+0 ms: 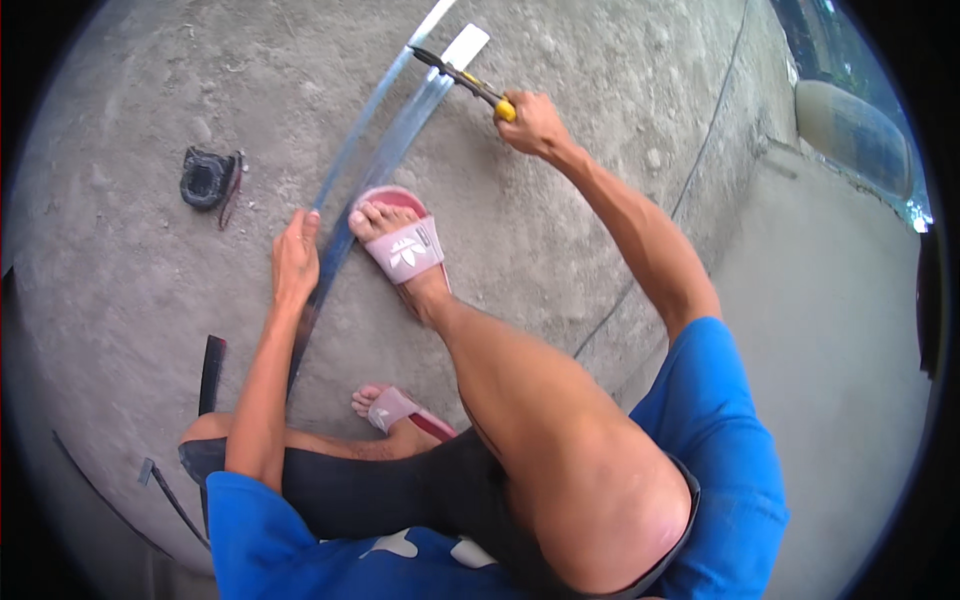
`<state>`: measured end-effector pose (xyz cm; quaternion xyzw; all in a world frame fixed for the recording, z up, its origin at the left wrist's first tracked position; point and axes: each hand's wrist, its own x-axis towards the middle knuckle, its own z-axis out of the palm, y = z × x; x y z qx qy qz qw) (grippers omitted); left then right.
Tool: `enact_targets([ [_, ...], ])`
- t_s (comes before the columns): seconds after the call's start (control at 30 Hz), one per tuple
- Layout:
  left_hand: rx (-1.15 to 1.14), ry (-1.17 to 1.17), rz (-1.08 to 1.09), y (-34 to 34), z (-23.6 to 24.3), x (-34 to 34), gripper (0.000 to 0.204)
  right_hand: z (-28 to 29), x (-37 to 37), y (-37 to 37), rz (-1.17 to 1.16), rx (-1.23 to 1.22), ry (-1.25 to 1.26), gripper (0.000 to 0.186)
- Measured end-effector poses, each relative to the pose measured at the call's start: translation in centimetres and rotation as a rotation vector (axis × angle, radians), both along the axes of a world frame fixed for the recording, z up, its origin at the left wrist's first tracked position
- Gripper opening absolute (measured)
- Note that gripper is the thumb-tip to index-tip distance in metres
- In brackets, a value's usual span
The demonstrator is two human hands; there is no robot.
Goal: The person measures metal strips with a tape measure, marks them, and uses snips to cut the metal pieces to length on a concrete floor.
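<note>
A: How are the hands set?

B: The left hand [296,262] pinches a long, narrow, pale shiny strip [372,115], thumb laid along it; the right hand [535,125] is wrapped round a black hand tool with yellow handle parts [484,91]. The tool's tip meets the strip toward its far end; whether it bites, I cannot tell

A: Why that wide spacing?

B: Probably to keep the strip steady while the tool works well away from the left fingers. A broader blue-grey glossy strip [402,130] lies just beside it, and a pink open-toed sandal [408,250] overlaps its edge, perhaps pinning it

A: And the surroundings?

B: Rough, dusty grey ground [560,250] with a thin dark line [700,165] across it. A small blackened boxy object [208,180] sits at left, a large translucent rounded container [855,138] far right
</note>
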<state>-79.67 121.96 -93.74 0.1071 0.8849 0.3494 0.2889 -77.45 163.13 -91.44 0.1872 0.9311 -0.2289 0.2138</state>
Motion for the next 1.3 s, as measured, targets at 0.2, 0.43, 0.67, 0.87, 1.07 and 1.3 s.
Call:
enact_targets([
  [0.2, 0.047, 0.013, -0.007, -0.6, -1.1, -0.7, 0.056, 2.4, -1.2, -0.5, 0.037, -0.008, -0.075, 0.031],
  [0.43, 0.159, -0.344, 0.078, -1.9, -0.5, -2.8, 0.069, 5.4, 7.6, 0.8, -0.027, 0.121, -0.286, 0.058],
  [0.67, 0.344, -0.786, 0.000, -1.6, 2.5, -2.4, 0.060, 6.1, 1.0, 3.7, -0.253, -0.060, 0.126, 0.088],
  [0.87, 0.343, -0.764, 0.015, -1.2, 3.1, -1.4, 0.042, 0.1, -11.1, 4.1, -0.871, -1.170, 0.207, 0.062],
  [1.07, 0.402, -0.691, 0.076, -0.7, 3.9, -0.6, 0.040, -1.8, -12.5, 4.1, -0.786, -1.100, 0.163, 0.025],
  [1.3, 0.327, -0.588, 0.068, -0.6, 3.9, -0.3, 0.043, -1.6, -11.6, 1.9, -0.819, -1.016, 0.331, 0.071],
])
